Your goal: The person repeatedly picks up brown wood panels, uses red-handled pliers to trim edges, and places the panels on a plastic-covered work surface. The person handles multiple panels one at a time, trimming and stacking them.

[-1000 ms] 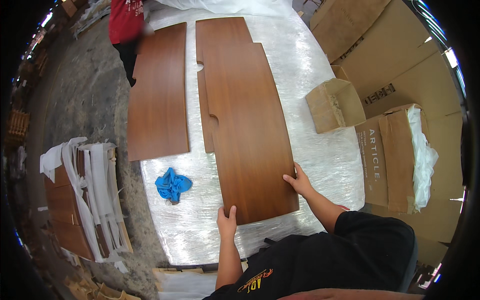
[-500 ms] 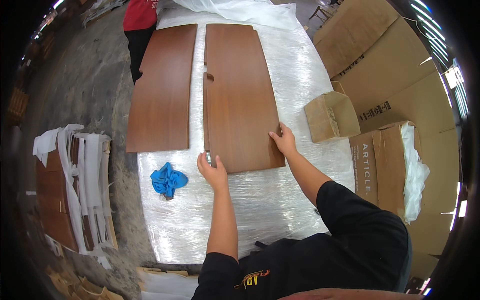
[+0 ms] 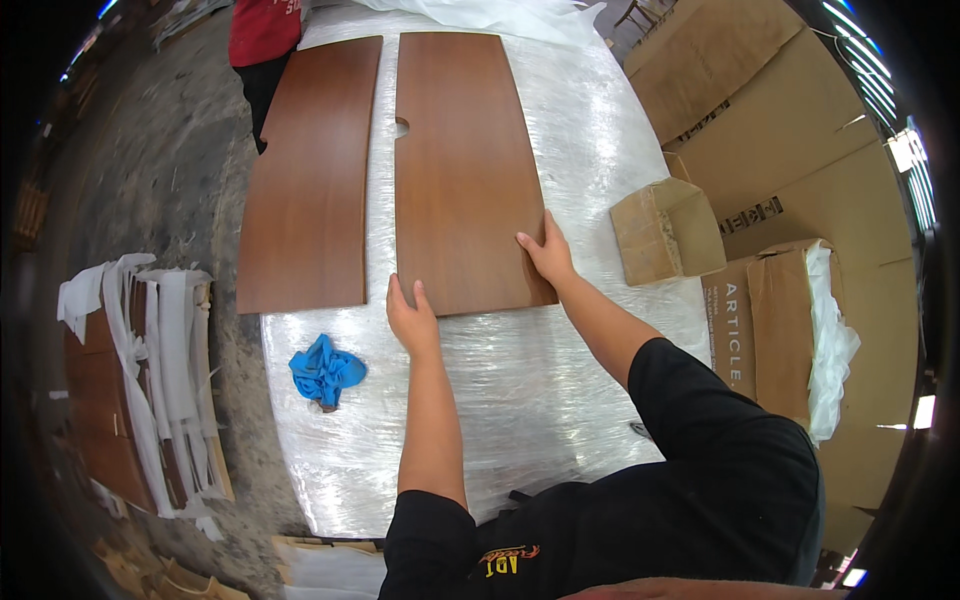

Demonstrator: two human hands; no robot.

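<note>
A brown wooden panel (image 3: 462,175) with a small half-round notch in its left edge lies on a table top (image 3: 545,400) wrapped in clear film. My left hand (image 3: 412,322) grips its near left corner, thumb on top. On the right edge, close to the near corner, my right hand (image 3: 549,254) holds the same panel with the thumb over the face. A second brown wooden panel (image 3: 308,185) rests to the left, a narrow gap away. Nearest my left forearm is a crumpled blue cloth (image 3: 328,372); something small and dark shows under it.
An open cardboard box (image 3: 650,235) stands at the table's right edge, before large cardboard sheets (image 3: 800,130). White foam sheeting (image 3: 470,12) covers the far end. Another person in a red shirt (image 3: 262,32) stands far left. Wrapped wooden panels (image 3: 150,390) stack on the left floor.
Both hands have pushed the held panel away from me. The strip of a lower layer that showed along its left edge and far right corner is now covered. The other panel stays beside it.
</note>
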